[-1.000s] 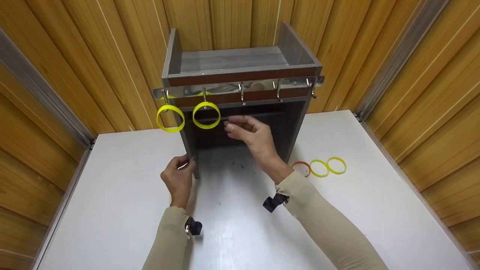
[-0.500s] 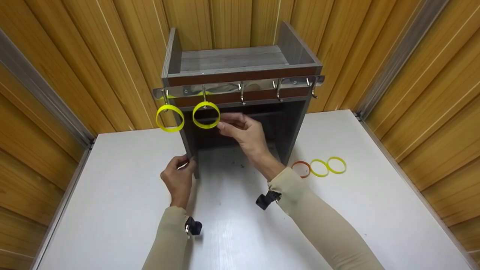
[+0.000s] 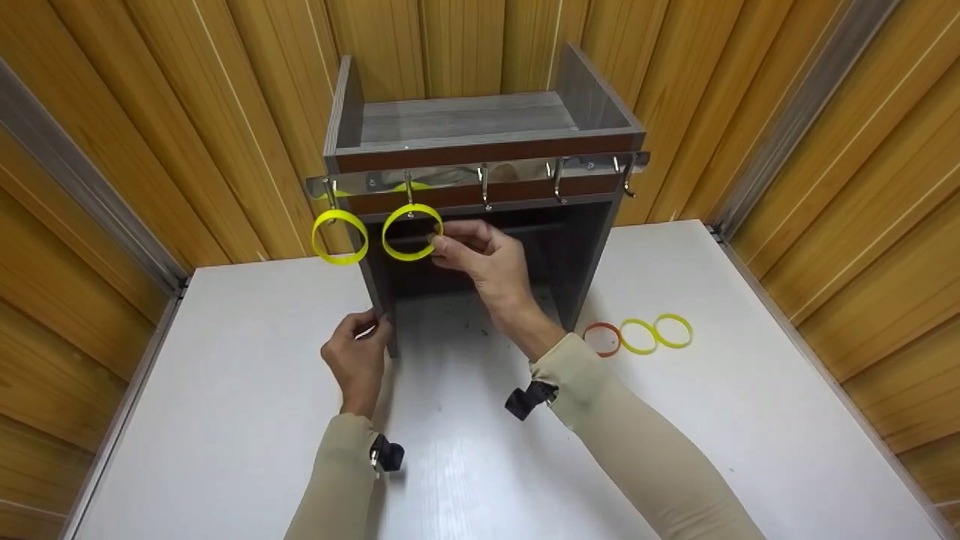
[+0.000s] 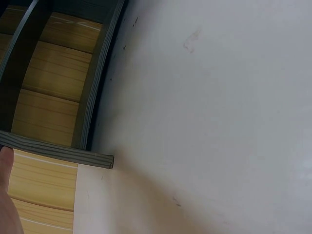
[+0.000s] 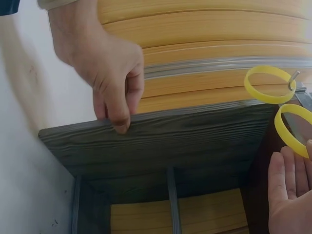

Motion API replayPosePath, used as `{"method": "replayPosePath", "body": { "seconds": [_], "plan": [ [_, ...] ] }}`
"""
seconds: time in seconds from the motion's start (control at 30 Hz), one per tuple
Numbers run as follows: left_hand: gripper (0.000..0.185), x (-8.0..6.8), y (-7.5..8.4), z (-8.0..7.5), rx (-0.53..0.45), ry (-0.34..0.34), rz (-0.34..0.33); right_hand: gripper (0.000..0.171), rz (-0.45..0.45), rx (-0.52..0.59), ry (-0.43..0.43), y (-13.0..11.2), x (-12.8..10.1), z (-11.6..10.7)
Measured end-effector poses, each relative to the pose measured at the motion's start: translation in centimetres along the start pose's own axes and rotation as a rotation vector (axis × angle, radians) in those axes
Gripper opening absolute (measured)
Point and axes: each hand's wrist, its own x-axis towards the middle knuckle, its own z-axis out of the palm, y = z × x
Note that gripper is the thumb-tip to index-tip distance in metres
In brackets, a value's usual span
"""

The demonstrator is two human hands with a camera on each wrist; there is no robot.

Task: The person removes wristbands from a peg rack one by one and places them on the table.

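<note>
Right hand pinching the yellow ring hanging on the second hook. Left hand gripping the cabinet side panel on the counter, probably for steadying. Three spare rings near, right side.

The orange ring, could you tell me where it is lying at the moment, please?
In the head view the orange ring lies flat on the white table, right of the cabinet's foot, leftmost in a row with two yellow rings.
</note>
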Motion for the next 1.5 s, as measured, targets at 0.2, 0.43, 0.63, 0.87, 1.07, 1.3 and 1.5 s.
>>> {"method": "replayPosePath", "body": {
  "seconds": [0.2, 0.43, 0.63, 0.87, 1.07, 1.3, 1.5],
  "plan": [
    [0.012, -0.1, 0.1, 0.0, 0.002, -0.010, -0.015, 0.030, -0.022, 0.031, 0.009, -0.4, 0.0, 0.4],
    [0.012, -0.1, -0.1, 0.0, -0.019, 0.001, -0.015, 0.029, -0.038, 0.069, -0.002, -1.0, -0.3, 0.8],
    [0.011, 0.0, -0.3, -0.1, -0.012, 0.010, -0.020, 0.028, -0.061, 0.080, -0.019, -1.6, -0.7, 0.9],
    [0.011, 0.1, -0.3, -0.3, 0.002, 0.008, 0.003, 0.028, -0.077, 0.061, -0.036, -1.9, -1.3, 0.5],
    [0.011, 0.1, -0.4, -0.3, 0.006, 0.005, 0.006, 0.026, -0.084, 0.051, -0.043, -1.9, -1.9, -0.3],
    [0.012, 0.2, -0.3, -0.5, 0.006, 0.004, 0.004, 0.032, -0.066, 0.012, -0.033, -2.1, -2.8, -1.7],
    [0.013, 0.2, -0.4, -0.6, -0.030, 0.005, 0.011, 0.034, -0.039, 0.004, -0.002, -1.6, -3.4, -3.0]
  ]
}}
